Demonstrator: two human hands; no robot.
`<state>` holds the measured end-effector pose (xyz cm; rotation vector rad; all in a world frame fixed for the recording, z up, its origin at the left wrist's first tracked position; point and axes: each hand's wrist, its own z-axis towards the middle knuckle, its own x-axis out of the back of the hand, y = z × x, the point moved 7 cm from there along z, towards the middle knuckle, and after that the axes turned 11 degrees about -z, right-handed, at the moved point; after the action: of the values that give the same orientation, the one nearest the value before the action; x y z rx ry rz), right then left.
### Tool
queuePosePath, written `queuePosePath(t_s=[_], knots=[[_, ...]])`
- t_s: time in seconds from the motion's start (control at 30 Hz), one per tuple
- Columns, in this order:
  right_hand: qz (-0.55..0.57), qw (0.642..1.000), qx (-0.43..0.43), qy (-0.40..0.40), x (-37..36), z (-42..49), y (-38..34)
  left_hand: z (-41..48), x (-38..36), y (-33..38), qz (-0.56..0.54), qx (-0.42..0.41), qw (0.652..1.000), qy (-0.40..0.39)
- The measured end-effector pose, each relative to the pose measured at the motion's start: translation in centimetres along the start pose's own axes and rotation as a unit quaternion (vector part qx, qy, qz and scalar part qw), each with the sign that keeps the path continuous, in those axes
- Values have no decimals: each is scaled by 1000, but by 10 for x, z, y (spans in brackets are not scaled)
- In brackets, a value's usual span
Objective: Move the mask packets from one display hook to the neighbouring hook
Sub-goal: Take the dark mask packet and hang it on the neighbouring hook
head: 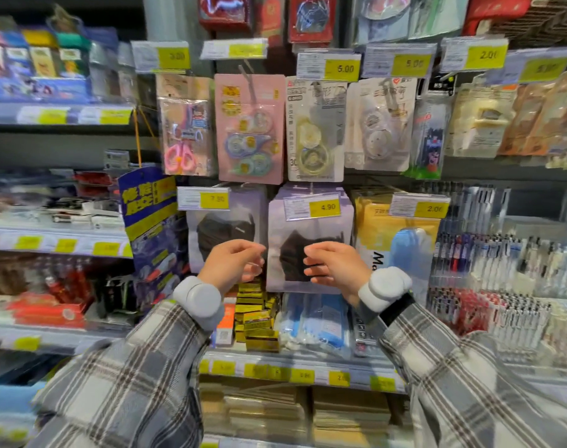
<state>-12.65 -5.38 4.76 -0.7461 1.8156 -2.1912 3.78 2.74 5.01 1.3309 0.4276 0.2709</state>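
Head view:

- The left hand (233,263) and the right hand (335,266) are hanging raised side by side in front of the display wall, a narrow gap lying between them.
- The left grip is standing apart: the fingers are curling loosely and are enclosing nothing.
- The right grip is likewise standing apart, its fingers loosely bent toward the left and clamping nothing.
- The lilac mask packet (295,227), showing a black mask, is hanging under the 4.90 price tag (312,206). The right hand is covering the lower right part of this packet. Whether the fingertips are touching it cannot be told.
- The grey mask packet (224,227) is hanging just beside it to the left, under the 7.90 price tag (203,198). The left hand is overlapping its lower right corner and the seam between the two packets.
- The hooks themselves are lying mostly hidden behind the tags.
- A yellow mask packet (382,231) is hanging to the right of the lilac one.
- White wrist devices (200,300) are sitting on both wrists, above plaid sleeves (140,376).
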Motion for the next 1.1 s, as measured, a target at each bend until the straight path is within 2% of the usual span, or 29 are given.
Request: queuePosePath(t_s=[0.53,0.6,0.7,0.87,1.1], knots=[[-9,998,-15,-60,-125,75,6,61,113,-32,9,10,998,60],[-9,999,-22,-47,-137,91,14,75,124,-39,28,4,997,78],[-11,1000,-26,13,-140,113,28,89,136,-46,65,-17,991,114],[-42,994,-9,99,-125,133,31,106,149,-46,56,-54,985,152],[-55,993,-2,105,-123,149,31,128,140,-52,100,-20,991,90]])
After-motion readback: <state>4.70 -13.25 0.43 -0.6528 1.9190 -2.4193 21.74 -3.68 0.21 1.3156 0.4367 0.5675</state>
